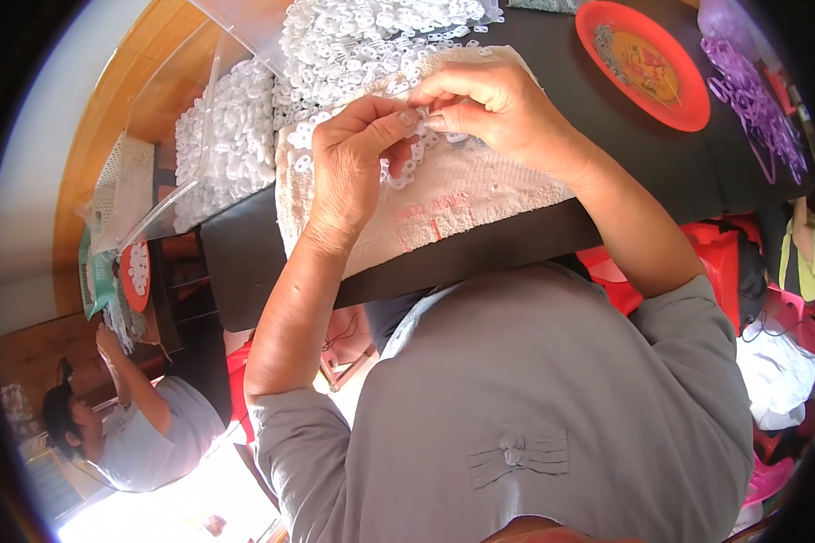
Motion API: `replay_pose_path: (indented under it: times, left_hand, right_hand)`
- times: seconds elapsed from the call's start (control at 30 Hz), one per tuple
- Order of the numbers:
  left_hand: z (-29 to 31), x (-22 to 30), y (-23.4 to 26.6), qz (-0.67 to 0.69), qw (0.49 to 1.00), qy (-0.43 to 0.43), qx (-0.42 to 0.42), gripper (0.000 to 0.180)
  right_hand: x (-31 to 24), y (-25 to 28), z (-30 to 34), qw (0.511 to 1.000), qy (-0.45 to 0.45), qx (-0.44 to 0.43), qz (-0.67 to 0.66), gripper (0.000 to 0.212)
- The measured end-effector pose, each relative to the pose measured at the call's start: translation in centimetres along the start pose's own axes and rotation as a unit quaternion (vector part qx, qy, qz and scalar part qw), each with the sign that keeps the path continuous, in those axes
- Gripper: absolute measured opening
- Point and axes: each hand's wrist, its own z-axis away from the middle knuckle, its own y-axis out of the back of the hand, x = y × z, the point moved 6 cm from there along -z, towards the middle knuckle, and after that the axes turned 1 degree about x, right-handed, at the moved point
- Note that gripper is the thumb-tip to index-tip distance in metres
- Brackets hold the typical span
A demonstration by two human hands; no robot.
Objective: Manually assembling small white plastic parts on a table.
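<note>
My left hand (358, 149) and my right hand (493, 104) meet above a cream towel (489, 176) on the dark table. Thumbs and forefingers of both are pinched together at the tips, around what looks like a small white plastic piece (424, 112). The fingers hide most of it. Under and beside my left hand, several white oval pieces with holes (398, 178) lie on the towel. Beyond my hands rises a big heap of the same kind of pieces (362, 41), spreading up to the towel's far edge.
A clear plastic bin wall (210, 113) stands at the left by more white pieces (231, 127). Far right are a red-orange plate (693, 104) with small grey bits and a purple cord bundle (756, 104). At the lower left, another person (145, 416) sits with raised hands.
</note>
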Motion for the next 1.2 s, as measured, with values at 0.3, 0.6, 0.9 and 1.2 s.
replay_pose_path:
  times: [0.3, 0.6, 0.9, 1.2]
  left_hand:
    - [-0.2, -1.3, -0.2, 0.082, 0.995, 0.052, -0.024, 0.013]
    - [0.3, -1.7, 0.0, -0.008, 0.999, 0.036, 0.020, 0.011]
    - [0.5, -2.1, 0.0, 0.032, 0.999, -0.008, 0.021, 0.009]
    - [1.5, -1.1, -0.2, -0.161, 0.976, -0.140, 0.032, 0.019]
  right_hand:
    - [0.2, 0.0, 0.0, 1.000, 0.010, 0.013, -0.009, 0.002]
    - [2.3, -0.1, 0.6, 0.971, -0.199, 0.008, -0.135, 0.003]
    - [2.5, -1.3, 1.2, 0.960, -0.221, 0.013, -0.173, 0.004]
    - [1.5, -0.5, 1.0, 0.956, -0.220, 0.033, -0.189, 0.005]
